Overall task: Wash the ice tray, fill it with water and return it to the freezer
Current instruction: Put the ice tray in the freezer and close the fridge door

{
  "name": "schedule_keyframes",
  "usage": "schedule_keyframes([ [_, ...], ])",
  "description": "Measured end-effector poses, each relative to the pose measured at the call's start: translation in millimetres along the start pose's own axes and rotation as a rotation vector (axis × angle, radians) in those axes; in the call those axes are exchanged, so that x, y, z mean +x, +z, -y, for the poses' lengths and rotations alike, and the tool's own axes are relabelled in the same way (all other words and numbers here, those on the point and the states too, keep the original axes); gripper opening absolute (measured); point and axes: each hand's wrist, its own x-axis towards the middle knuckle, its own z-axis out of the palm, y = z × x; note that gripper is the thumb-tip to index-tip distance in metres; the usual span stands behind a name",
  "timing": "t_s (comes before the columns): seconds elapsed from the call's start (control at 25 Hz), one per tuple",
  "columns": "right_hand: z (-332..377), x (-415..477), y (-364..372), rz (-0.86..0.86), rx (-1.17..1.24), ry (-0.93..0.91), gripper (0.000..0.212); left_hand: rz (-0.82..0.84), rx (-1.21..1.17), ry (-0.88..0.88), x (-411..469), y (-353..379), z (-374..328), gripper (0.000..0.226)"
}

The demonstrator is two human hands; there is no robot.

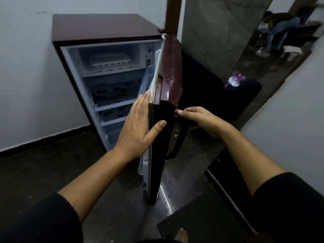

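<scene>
A small maroon fridge (105, 27) stands against the wall with its door (168, 71) swung wide, seen edge-on. In the freezer compartment at the top lies a white ice tray (109, 59). My left hand (138, 127) lies flat with straight fingers against the door's inner edge, thumb across the edge. My right hand (201, 120) grips the black door handle (175, 137) on the outer side, fingers curled round its upper end.
Patterned shelves (114, 95) fill the fridge below the freezer. A dark mat (201, 220) lies on the wet, shiny floor by my bare foot (182, 234). A doorway at the right leads to a room where a person (280, 25) bends over. A black chair (242, 95) stands behind the door.
</scene>
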Motion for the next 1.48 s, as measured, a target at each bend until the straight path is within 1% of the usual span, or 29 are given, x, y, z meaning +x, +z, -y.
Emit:
schedule_keyframes([
  [0.12,20.9,18.2,38.2,0.127,-0.030,0.009,0.058,-0.027,0.060,-0.123,-16.6,-26.3,26.3,0.093],
  [0.16,27.5,25.7,50.9,0.158,-0.025,0.008,0.061,-0.039,0.092,-0.149,-20.0,-35.5,36.2,0.094],
  [0.24,41.6,42.6,75.4,0.193,-0.018,0.004,0.060,-0.056,0.157,-0.181,-24.7,-52.6,58.6,0.096],
  [0.36,60.4,69.5,113.5,0.205,-0.056,-0.023,0.054,-0.070,0.259,-0.241,-26.3,-76.4,96.3,0.098],
  [0.52,78.5,103.4,164.7,0.143,-0.045,-0.099,0.055,-0.058,0.387,-0.340,-19.1,-107.8,137.5,0.095],
  [0.68,95.3,142.4,209.5,0.043,-0.058,-0.163,0.060,-0.050,0.528,-0.402,-3.4,-134.2,177.6,0.093],
  [0.8,108.6,176.6,234.4,-0.013,-0.106,-0.166,0.070,-0.046,0.598,-0.456,16.2,-148.8,204.7,0.093],
  [0.92,122.6,208.2,254.1,-0.044,-0.126,-0.151,0.075,-0.054,0.641,-0.515,36.9,-162.1,225.9,0.093],
  [1.16,147.7,258.9,280.7,-0.111,-0.148,-0.134,0.068,-0.022,0.702,-0.609,64.0,-178.8,270.2,0.091],
  [1.28,156.4,279.5,289.7,-0.145,-0.184,-0.113,0.069,-0.001,0.708,-0.618,79.9,-186.1,291.2,0.092],
  [1.48,166.6,302.6,299.9,-0.203,-0.174,-0.086,0.070,0.020,0.691,-0.559,108.1,-195.4,325.3,0.091],
])
